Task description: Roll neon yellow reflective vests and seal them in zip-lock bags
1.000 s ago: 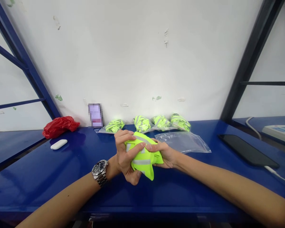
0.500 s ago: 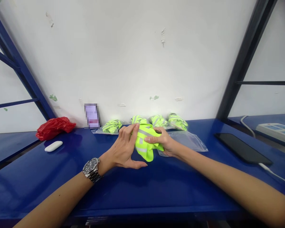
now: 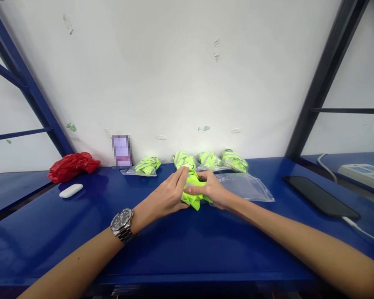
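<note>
A crumpled neon-yellow cloth [image 3: 195, 194] with grey reflective strips is squeezed between both hands above the blue table [image 3: 187, 249]. My left hand [image 3: 171, 191], with a metal watch on its wrist, wraps the cloth's left side. From the right, my right hand [image 3: 212, 189] grips it, thumb across the front. Just beyond my right hand lies a flat clear plastic bag [image 3: 244, 187]. Several clear bags packed with similar yellow cloth stand by the wall, one [image 3: 148, 166] apart at the left and another [image 3: 234, 161] at the right end.
On the left are a red plastic bag [image 3: 73, 166] and a white oval case [image 3: 71, 190]. A phone with a blurred screen [image 3: 122, 153] leans on the wall. At the right lie a dark phone [image 3: 321, 196] on a cable and a white power strip [image 3: 363, 176].
My left hand has closed in from a spread position onto the cloth, thumb now against it. The cloth is pressed into a smaller bundle.
</note>
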`<state>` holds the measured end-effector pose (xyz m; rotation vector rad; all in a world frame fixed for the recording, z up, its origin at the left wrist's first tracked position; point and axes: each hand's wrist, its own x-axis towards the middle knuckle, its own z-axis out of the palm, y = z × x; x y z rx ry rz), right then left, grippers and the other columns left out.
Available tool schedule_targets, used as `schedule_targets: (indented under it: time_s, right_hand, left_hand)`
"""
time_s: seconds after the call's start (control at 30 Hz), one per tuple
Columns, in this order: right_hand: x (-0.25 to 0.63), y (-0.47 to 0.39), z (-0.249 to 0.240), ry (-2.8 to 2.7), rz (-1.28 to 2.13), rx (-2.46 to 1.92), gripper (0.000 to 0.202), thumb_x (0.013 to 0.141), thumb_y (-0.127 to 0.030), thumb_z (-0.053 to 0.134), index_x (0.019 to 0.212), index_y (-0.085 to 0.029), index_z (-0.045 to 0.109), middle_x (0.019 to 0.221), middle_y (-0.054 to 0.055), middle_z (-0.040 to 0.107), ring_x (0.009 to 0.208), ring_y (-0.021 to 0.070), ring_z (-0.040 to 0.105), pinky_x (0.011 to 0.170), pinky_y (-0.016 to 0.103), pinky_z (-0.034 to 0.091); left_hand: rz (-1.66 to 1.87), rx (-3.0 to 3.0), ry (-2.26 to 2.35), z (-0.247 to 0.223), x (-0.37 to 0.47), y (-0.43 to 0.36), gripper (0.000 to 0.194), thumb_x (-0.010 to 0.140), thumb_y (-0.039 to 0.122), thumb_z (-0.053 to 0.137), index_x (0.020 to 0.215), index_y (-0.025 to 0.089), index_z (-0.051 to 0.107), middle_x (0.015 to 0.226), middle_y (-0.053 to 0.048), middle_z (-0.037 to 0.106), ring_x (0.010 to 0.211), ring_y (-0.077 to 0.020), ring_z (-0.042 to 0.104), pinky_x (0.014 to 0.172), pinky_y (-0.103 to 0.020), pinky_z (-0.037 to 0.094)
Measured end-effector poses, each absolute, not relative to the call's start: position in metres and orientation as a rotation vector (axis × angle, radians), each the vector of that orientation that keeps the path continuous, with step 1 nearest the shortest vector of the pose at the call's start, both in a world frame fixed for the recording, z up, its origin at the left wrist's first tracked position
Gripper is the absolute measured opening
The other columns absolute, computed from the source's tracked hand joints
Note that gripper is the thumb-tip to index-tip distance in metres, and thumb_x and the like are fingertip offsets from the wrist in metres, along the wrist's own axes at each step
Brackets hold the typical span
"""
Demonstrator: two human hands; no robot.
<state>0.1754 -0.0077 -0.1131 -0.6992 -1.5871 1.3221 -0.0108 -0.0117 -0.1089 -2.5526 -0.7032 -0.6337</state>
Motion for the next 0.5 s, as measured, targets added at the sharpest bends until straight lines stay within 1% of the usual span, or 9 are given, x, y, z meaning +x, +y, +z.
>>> schedule_targets:
  time_s: [0.07, 0.13, 0.2, 0.27, 0.33, 0.37, 0.43, 0.47, 0.5]
  right_hand:
    - [0.175, -0.008, -0.112, -1.578, 1.318, -0.720, 0.035, 0.059, -0.034, 0.081, 0.079, -0.014, 0.061, 0.070, -0.002, 0.053, 0.062, 0.0115, 0.046, 0.058, 0.025, 0.039]
    - [0.174, -0.009, -0.109, -1.591, 1.278, -0.732, 0.035, 0.059, -0.034, 0.080, 0.081, -0.015, 0.061, 0.072, -0.002, 0.054, 0.064, 0.0125, 0.047, 0.060, 0.026, 0.039]
    - [0.173, -0.011, -0.106, -1.625, 1.210, -0.740, 0.034, 0.060, -0.036, 0.080, 0.078, -0.015, 0.060, 0.071, -0.002, 0.053, 0.066, 0.0133, 0.047, 0.061, 0.026, 0.039]
    - [0.172, -0.012, -0.103, -1.659, 1.145, -0.740, 0.033, 0.060, -0.035, 0.080, 0.079, -0.016, 0.061, 0.071, -0.002, 0.053, 0.068, 0.0138, 0.047, 0.063, 0.027, 0.039]
    - [0.172, -0.013, -0.103, -1.677, 1.127, -0.691, 0.036, 0.059, -0.031, 0.081, 0.087, -0.017, 0.063, 0.080, -0.001, 0.058, 0.076, 0.0158, 0.051, 0.071, 0.029, 0.042]
    - [0.173, -0.014, -0.103, -1.674, 1.146, -0.648, 0.041, 0.059, -0.028, 0.081, 0.094, -0.019, 0.064, 0.089, -0.001, 0.061, 0.084, 0.0172, 0.053, 0.077, 0.029, 0.042]
    - [0.174, -0.015, -0.103, -1.638, 1.281, -0.546, 0.055, 0.058, -0.023, 0.082, 0.109, -0.023, 0.062, 0.106, 0.001, 0.061, 0.098, 0.0188, 0.053, 0.086, 0.030, 0.042]
    - [0.175, -0.016, -0.103, -1.610, 1.397, -0.494, 0.062, 0.058, -0.021, 0.081, 0.115, -0.024, 0.060, 0.109, 0.001, 0.060, 0.101, 0.0188, 0.054, 0.087, 0.029, 0.042]
    - [0.176, -0.018, -0.103, -1.576, 1.530, -0.445, 0.067, 0.058, -0.019, 0.081, 0.120, -0.025, 0.057, 0.109, 0.002, 0.059, 0.099, 0.0182, 0.055, 0.084, 0.028, 0.044]
  left_hand:
    - [-0.639, -2.542, -0.742, -0.109, -0.009, -0.012, 0.092, 0.077, 0.030, 0.067, 0.145, 0.006, 0.010, 0.136, -0.026, 0.042, 0.128, -0.0396, 0.043, 0.098, -0.049, 0.046]
    - [-0.642, -2.508, -0.769, -0.109, -0.008, -0.013, 0.088, 0.076, 0.030, 0.066, 0.143, 0.003, 0.016, 0.133, -0.027, 0.043, 0.125, -0.0412, 0.044, 0.097, -0.051, 0.047]
    - [-0.655, -2.463, -0.754, -0.108, -0.008, -0.012, 0.083, 0.078, 0.031, 0.064, 0.141, 0.001, 0.019, 0.131, -0.028, 0.043, 0.123, -0.0414, 0.044, 0.096, -0.052, 0.047]
    - [-0.679, -2.426, -0.700, -0.108, -0.010, -0.010, 0.076, 0.082, 0.030, 0.060, 0.140, 0.001, 0.021, 0.128, -0.028, 0.046, 0.121, -0.0395, 0.046, 0.096, -0.051, 0.047]
    - [-0.711, -2.397, -0.633, -0.108, -0.011, -0.010, 0.069, 0.085, 0.026, 0.054, 0.140, 0.001, 0.022, 0.125, -0.026, 0.048, 0.120, -0.0372, 0.047, 0.096, -0.049, 0.048]
    - [-0.731, -2.385, -0.602, -0.108, -0.012, -0.009, 0.066, 0.086, 0.024, 0.052, 0.140, 0.001, 0.022, 0.124, -0.026, 0.049, 0.119, -0.0362, 0.048, 0.096, -0.048, 0.048]
    - [-0.781, -2.368, -0.555, -0.108, -0.013, -0.011, 0.063, 0.087, 0.023, 0.051, 0.139, 0.001, 0.023, 0.122, -0.025, 0.050, 0.118, -0.0349, 0.049, 0.095, -0.048, 0.049]
    - [-0.812, -2.363, -0.535, -0.108, -0.013, -0.012, 0.062, 0.088, 0.024, 0.050, 0.139, 0.001, 0.024, 0.121, -0.025, 0.051, 0.117, -0.0344, 0.049, 0.094, -0.047, 0.050]
    - [-0.841, -2.362, -0.509, -0.107, -0.013, -0.013, 0.060, 0.089, 0.024, 0.049, 0.139, 0.002, 0.025, 0.120, -0.024, 0.051, 0.116, -0.0338, 0.050, 0.093, -0.047, 0.051]
